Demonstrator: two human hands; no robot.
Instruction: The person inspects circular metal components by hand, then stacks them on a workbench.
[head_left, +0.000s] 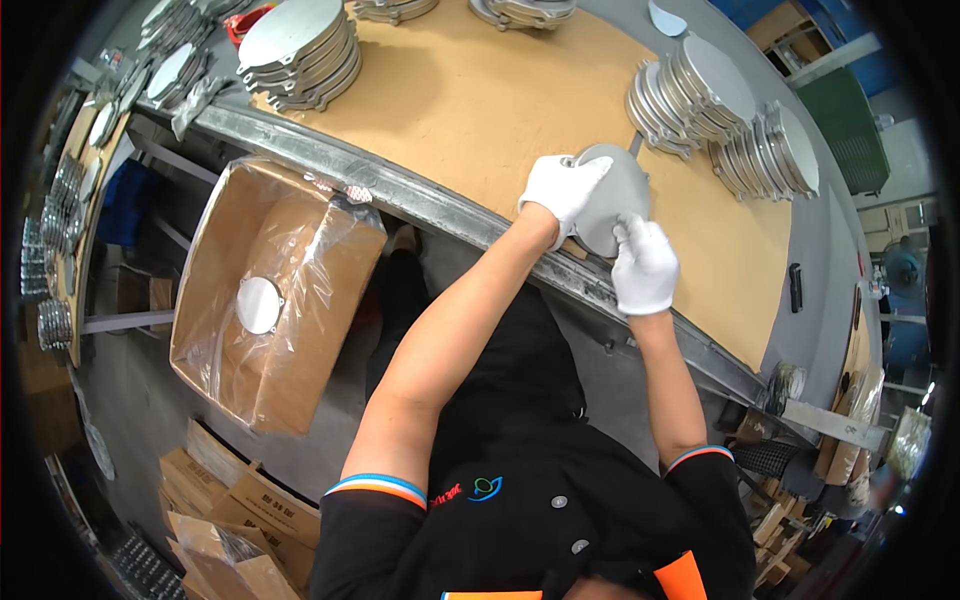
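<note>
A round grey metal cover (604, 205) is tilted up at the near edge of the workbench, between my two white-gloved hands. My left hand (562, 190) grips its left rim, the thumb lying over the upper face. At the lower right of the cover, my right hand (643, 262) is closed, its bent fingertips pressed against the rim and face. Whether a small tool sits in those fingers is hidden. Just beyond the cover, a thin grey strip (636, 145) shows on the brown board.
Brown sheeting (470, 110) covers the bench (400, 195). Stacks of similar covers stand at far left (300, 50) and right (690, 95). Left of me, a plastic-lined carton (340, 270) holds one cover (259, 305). A black object (796, 288) lies near the bench's right side. Folded cartons (240, 510) lie lower left.
</note>
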